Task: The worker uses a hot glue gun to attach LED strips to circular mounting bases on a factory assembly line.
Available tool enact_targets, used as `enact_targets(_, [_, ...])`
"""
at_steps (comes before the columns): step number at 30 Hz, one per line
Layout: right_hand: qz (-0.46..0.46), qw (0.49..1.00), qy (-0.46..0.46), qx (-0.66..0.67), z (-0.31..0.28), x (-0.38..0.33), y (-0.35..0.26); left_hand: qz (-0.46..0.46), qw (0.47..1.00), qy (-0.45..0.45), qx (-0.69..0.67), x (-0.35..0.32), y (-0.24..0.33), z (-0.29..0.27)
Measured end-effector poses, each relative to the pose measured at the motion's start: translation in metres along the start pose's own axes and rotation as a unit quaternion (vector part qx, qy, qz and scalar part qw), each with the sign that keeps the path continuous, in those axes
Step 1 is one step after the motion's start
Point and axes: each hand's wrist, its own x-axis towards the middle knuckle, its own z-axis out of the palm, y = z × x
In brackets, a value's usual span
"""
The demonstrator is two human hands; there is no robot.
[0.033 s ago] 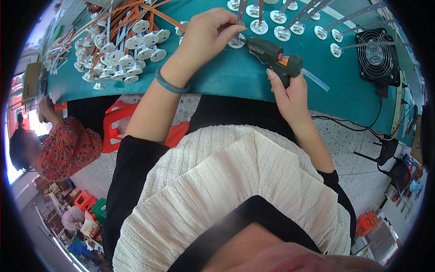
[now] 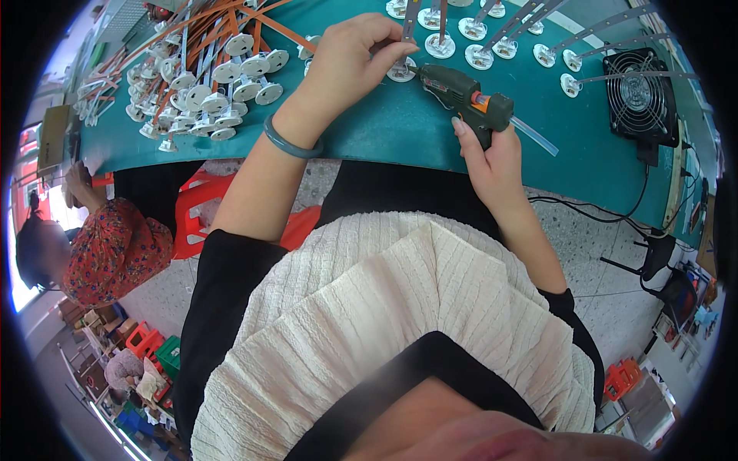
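Note:
My right hand (image 2: pixel 496 165) is wrapped round the grip of a dark green hot glue gun (image 2: pixel 452 86). A translucent glue stick (image 2: pixel 538 137) juts from the gun's rear. Its nozzle points left, at a white round base (image 2: pixel 400 74) on the table, and seems to meet or nearly meet it. Above that base my left hand (image 2: pixel 350 61), with a bangle on its wrist, pinches a narrow grey strip (image 2: pixel 410 21) between thumb and fingers. The strip stands up from the base; the exact joint is partly hidden by my fingers.
A heap of white round bases (image 2: pixel 198 98) with grey and orange strips lies left on the green table (image 2: pixel 361 138). Several more strip-and-base pieces (image 2: pixel 478 58) stand behind the gun. A black fan (image 2: pixel 642 96) with cables is at right. Another person (image 2: pixel 115 250) sits at left.

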Motion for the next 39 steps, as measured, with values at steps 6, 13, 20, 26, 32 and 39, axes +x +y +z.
enact_targets(6, [-0.002, 0.999, -0.008, -0.038, 0.001, -0.001, 0.001, 0.007, 1.000, 0.001, 0.001, 0.000, 0.000, 0.000])
enact_targets(13, [0.002, 1.000, 0.000, -0.021, -0.001, 0.001, -0.002, 0.037, 0.998, -0.012, 0.044, -0.002, 0.010, 0.001])
enact_targets(20, [0.113, 0.979, -0.016, 0.166, -0.010, 0.004, 0.002, 0.045, 0.994, -0.097, -0.004, -0.002, 0.010, -0.010])
enact_targets(26, [0.102, 0.981, -0.024, 0.162, -0.009, 0.003, 0.004, 0.045, 0.991, -0.121, -0.016, -0.001, 0.012, -0.010])
enact_targets(32, [0.106, 0.981, -0.023, 0.161, -0.009, 0.002, 0.002, 0.057, 0.991, -0.118, -0.008, -0.003, 0.013, -0.007])
enact_targets(39, [0.111, 0.985, -0.022, 0.127, -0.011, 0.003, -0.002, 0.053, 0.992, -0.116, -0.002, -0.004, 0.014, -0.006])
